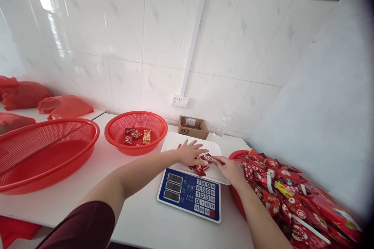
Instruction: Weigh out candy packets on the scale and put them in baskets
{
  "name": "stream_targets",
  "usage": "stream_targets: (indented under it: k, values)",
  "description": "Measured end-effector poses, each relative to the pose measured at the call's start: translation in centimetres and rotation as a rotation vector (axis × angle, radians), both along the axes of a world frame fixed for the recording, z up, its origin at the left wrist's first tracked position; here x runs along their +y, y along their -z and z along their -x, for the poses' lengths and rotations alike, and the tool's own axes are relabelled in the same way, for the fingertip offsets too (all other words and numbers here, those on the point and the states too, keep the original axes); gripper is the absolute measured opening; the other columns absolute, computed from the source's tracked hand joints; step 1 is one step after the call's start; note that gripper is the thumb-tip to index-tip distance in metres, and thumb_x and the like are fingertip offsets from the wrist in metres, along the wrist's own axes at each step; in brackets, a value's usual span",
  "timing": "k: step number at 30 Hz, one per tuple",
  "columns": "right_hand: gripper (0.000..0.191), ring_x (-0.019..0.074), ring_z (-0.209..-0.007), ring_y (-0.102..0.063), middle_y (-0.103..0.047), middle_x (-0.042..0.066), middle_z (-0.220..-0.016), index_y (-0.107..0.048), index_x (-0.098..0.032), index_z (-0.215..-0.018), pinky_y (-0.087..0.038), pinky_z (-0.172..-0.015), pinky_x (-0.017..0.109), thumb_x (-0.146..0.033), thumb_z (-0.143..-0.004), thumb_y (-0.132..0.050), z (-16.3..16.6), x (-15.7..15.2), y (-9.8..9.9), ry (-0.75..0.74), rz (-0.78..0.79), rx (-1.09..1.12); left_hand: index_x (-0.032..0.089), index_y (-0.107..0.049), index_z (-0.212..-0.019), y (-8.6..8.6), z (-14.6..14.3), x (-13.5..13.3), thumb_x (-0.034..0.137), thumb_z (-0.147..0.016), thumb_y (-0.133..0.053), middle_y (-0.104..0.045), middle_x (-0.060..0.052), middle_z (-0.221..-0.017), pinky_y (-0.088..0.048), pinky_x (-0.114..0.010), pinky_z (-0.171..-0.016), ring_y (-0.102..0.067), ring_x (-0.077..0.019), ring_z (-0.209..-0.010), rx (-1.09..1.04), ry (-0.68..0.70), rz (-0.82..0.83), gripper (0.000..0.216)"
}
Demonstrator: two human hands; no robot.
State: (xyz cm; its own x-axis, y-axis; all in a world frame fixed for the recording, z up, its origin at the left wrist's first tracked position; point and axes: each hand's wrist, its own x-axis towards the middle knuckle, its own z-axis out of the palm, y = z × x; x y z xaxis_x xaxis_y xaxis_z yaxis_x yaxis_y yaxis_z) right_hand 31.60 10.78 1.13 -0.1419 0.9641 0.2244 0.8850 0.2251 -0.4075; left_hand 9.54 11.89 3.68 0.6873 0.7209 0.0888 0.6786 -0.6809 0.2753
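A blue-faced electronic scale (189, 194) with a white weighing pan (175, 142) sits on the white table. A few red wrapped candies (201, 169) lie on the pan. My left hand (190, 152) rests flat over them, fingers spread. My right hand (229, 169) is at the pan's right edge, pinching a red candy (208, 158) between its fingertips. Right of it, a red basket (237, 198) is heaped with many red candy packets (288, 198).
A small red mesh basket (117, 134) holding a few candies stands behind the scale. A large red mesh basket (43, 163) is at the left. Red plastic bags (66, 106) lie at the far left. A small cardboard box (193, 126) and a wall socket (180, 101) are by the tiled wall.
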Motion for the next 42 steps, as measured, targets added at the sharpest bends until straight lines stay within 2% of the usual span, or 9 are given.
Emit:
stream_targets:
  k: [5,10,13,17,22,26,29,36,42]
  values:
    - [0.035,0.0228,-0.089,-0.065,-0.073,0.002,-0.096,-0.070,-0.028,-0.097,-0.048,-0.081,0.036,-0.046,-0.081,-0.045,-0.4,0.4,0.5,-0.012,-0.028,0.114,0.033,-0.044,-0.134,0.5,-1.4,-0.8,0.068,-0.080,-0.043,-0.047,-0.006,-0.140,-0.006,-0.058,-0.109,-0.026,-0.0313,-0.137,0.030,0.058,-0.014,0.064]
    - [0.033,0.0228,-0.091,-0.064,-0.073,0.002,-0.096,-0.070,-0.026,-0.094,-0.046,-0.082,0.036,-0.043,-0.079,-0.045,-0.7,0.5,0.8,0.019,-0.021,0.143,0.028,-0.051,-0.127,-1.1,0.6,0.3,0.060,-0.088,-0.037,-0.035,-0.008,-0.148,-0.021,-0.051,-0.108,-0.022,-0.0288,-0.138,-0.009,-0.071,-0.042,0.053]
    - [0.033,0.0225,-0.091,-0.064,-0.073,0.002,-0.093,-0.070,-0.025,-0.093,-0.046,-0.082,0.036,-0.043,-0.079,-0.045,-0.6,0.3,0.6,0.034,-0.009,0.166,0.023,-0.049,-0.129,-2.9,4.0,1.5,0.046,-0.094,-0.038,-0.035,-0.010,-0.146,-0.026,-0.047,-0.108,-0.029,-0.0259,-0.135,-0.044,-0.203,-0.083,0.043]
    - [0.031,0.0225,-0.089,-0.064,-0.073,0.002,-0.090,-0.070,-0.026,-0.090,-0.046,-0.081,0.035,-0.040,-0.078,-0.045,-0.5,0.0,0.2,0.056,-0.009,0.169,0.017,-0.052,-0.122,-4.4,10.6,2.1,0.034,-0.089,-0.055,-0.052,-0.010,-0.128,-0.045,-0.049,-0.091,-0.054,-0.0248,-0.110,-0.013,-0.387,-0.099,0.037]
    - [0.030,0.0224,-0.089,-0.064,-0.073,0.001,-0.088,-0.070,-0.026,-0.089,-0.046,-0.078,0.034,-0.040,-0.078,-0.045,-0.4,0.1,0.3,0.066,-0.006,0.153,0.017,-0.054,-0.118,-4.4,18.9,0.3,0.033,-0.089,-0.054,-0.056,-0.009,-0.120,-0.050,-0.043,-0.084,-0.058,-0.0215,-0.101,0.070,-0.625,-0.080,0.033]
    - [0.029,0.0220,-0.085,-0.065,-0.073,0.001,-0.084,-0.070,-0.026,-0.087,-0.046,-0.075,0.033,-0.039,-0.078,-0.046,-0.5,0.3,0.6,0.065,-0.023,0.149,0.016,-0.054,-0.118,-4.3,21.6,-0.9,0.033,-0.088,-0.055,-0.057,-0.008,-0.119,-0.050,-0.043,-0.083,-0.058,-0.0231,-0.101,0.095,-0.686,-0.090,0.034]
    - [0.029,0.0221,-0.085,-0.065,-0.073,0.002,-0.084,-0.069,-0.025,-0.086,-0.046,-0.076,0.033,-0.039,-0.077,-0.046,-0.5,0.4,0.6,0.062,-0.015,0.169,0.017,-0.054,-0.117,-4.1,19.7,-0.9,0.033,-0.089,-0.055,-0.056,-0.009,-0.120,-0.050,-0.043,-0.084,-0.058,-0.0221,-0.101,0.072,-0.587,-0.092,0.033]
    - [0.029,0.0227,-0.085,-0.065,-0.073,0.002,-0.081,-0.069,-0.025,-0.085,-0.046,-0.079,0.035,-0.039,-0.076,-0.045,-0.7,0.4,0.6,0.069,-0.036,0.215,0.018,-0.054,-0.118,-1.4,8.4,-1.0,0.032,-0.090,-0.054,-0.055,-0.009,-0.122,-0.048,-0.044,-0.087,-0.057,-0.0218,-0.104,-0.030,-0.240,-0.049,0.032]
    - [0.032,0.0226,-0.087,-0.065,-0.073,0.003,-0.083,-0.068,-0.023,-0.086,-0.046,-0.078,0.034,-0.041,-0.077,-0.043,-0.5,0.0,0.2,0.067,-0.018,0.221,0.016,-0.053,-0.119,0.2,5.3,0.5,0.033,-0.089,-0.055,-0.056,-0.009,-0.119,-0.050,-0.043,-0.083,-0.059,-0.0216,-0.100,-0.055,-0.285,0.037,0.034]
